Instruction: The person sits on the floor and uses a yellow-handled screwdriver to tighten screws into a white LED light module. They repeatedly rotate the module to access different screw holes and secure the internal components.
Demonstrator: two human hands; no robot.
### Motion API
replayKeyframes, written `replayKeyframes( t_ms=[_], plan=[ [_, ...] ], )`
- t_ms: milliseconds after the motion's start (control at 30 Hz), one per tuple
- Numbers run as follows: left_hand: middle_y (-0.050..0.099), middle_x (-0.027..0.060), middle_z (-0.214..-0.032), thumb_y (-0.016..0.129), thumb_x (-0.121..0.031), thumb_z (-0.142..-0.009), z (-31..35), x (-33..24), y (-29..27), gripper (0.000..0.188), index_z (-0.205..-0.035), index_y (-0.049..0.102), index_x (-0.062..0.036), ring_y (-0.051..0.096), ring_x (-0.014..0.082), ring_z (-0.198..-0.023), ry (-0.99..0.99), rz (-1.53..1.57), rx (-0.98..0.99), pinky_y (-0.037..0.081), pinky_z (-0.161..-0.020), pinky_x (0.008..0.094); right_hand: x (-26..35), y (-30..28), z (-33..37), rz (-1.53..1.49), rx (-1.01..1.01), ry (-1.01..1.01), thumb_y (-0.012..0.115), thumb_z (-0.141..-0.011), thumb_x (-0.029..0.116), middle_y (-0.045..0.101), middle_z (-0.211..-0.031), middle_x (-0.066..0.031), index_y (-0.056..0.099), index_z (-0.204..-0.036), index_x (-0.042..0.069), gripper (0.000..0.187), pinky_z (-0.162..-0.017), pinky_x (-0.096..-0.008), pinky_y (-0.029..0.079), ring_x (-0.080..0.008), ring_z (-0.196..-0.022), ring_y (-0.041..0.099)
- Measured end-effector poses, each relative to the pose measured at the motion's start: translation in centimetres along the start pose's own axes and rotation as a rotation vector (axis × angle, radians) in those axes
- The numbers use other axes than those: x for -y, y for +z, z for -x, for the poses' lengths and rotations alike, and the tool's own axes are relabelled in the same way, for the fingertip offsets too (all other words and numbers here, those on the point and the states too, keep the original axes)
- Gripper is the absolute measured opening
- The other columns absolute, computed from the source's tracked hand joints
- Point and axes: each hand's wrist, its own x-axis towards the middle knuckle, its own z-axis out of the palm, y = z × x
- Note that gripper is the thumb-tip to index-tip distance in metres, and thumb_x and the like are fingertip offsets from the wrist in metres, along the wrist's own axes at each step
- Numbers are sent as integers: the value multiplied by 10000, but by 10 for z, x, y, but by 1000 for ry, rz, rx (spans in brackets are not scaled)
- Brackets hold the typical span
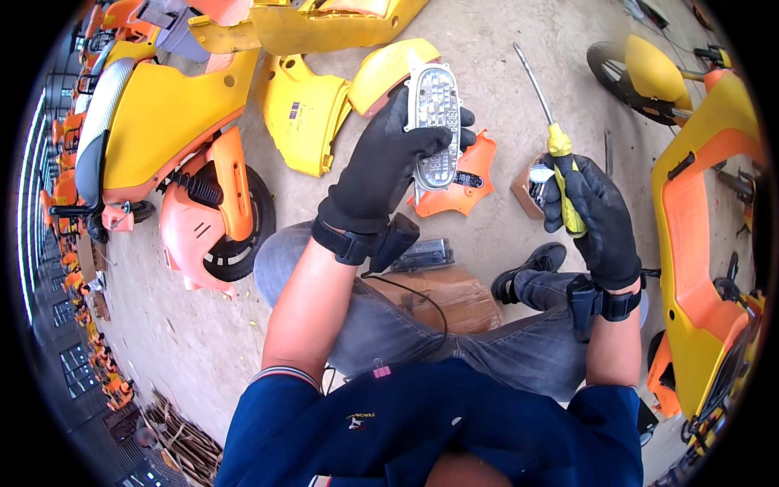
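My left hand (375,166), in a black glove, grips an oval lamp (436,96) with a clear faceted lens and a pale rim with small tabs. The thumb lies across the lens, and the fingers go behind it. In my right hand (602,213), also gloved, is a screwdriver (560,144) with a yellow handle, its long metal shaft slanting up and to the left. The two hands are apart. Below the lamp, partly hidden by it, an orange plastic panel (471,174) with a dark slot lies on the floor.
Beside my right hand stands a small open cardboard box (527,195) with parts in it. Yellow body panels (304,114) lie ahead on the left. A yellow-orange scooter (170,105) stands left, another (698,243) right. A flattened carton (442,300) is between my legs.
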Motion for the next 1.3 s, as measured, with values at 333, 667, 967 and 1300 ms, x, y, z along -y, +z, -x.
replayKeyframes(
  t_ms=[333, 667, 967, 1300],
  plan=[
    [624, 173, -1154, 547, -79, -889, -2, 0, 3, 504, -1365, 425, 33, 651, 252, -1013, -39, 115, 11, 530, -899, 355, 1, -3, -1, 80, 4, 38, 553, -995, 302, 597, -857, -21, 578, -1196, 24, 344, -637, -247, 481, -98, -702, 577],
    [623, 193, -1182, 533, -98, -934, -5, 9, -5, 450, -1352, 447, 43, 643, 274, -1044, -21, 197, 27, 523, -919, 367, -11, 2, -3, 12, -19, 38, 582, -976, 269, 610, -890, -39, 554, -1214, 10, 353, -680, -265, 512, -100, -757, 588],
    [653, 151, -1090, 568, -61, -934, -3, 5, 0, 382, -1295, 477, 22, 659, 207, -965, 19, 52, -71, 546, -854, 325, 4, 13, 6, 385, -47, -28, 632, -920, 147, 644, -931, -54, 574, -1254, -1, 370, -730, -263, 501, -114, -798, 614],
    [664, 70, -999, 636, -51, -861, -1, -2, 7, 394, -1238, 538, 10, 630, 125, -847, 331, -394, -256, 507, -723, 251, -4, 17, 14, 850, -126, -627, 700, -841, 55, 677, -1144, -168, 587, -1268, -5, 446, -872, -340, 507, -264, -1007, 669]
  ],
)
